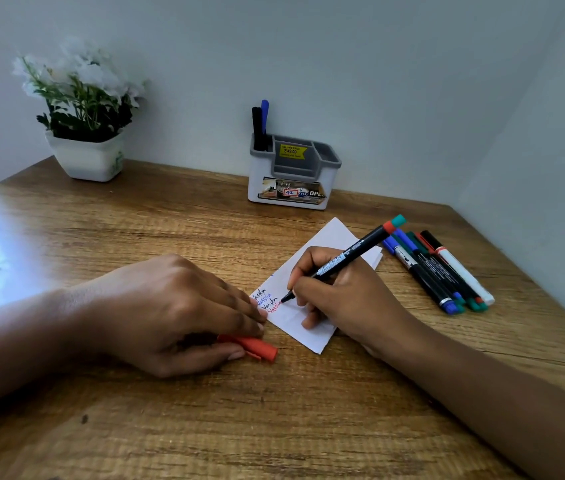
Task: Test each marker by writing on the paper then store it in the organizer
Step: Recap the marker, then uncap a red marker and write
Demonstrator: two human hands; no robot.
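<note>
Wooden counter (135, 220), set in wall corner. On it: white flowerpot (88, 157) back left, organizer (288, 183) back centre, paper (329, 233) centre, marker row (447, 271) right, red cap (262, 351) beside paper.

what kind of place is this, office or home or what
Probably a small home or office writing desk set in a wall corner: an organizer against the wall, a potted plant, and markers beside the paper.

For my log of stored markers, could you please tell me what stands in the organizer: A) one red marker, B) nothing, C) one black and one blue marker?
C: a black marker and a blue marker stand in the leftmost compartment of the organizer.
</note>
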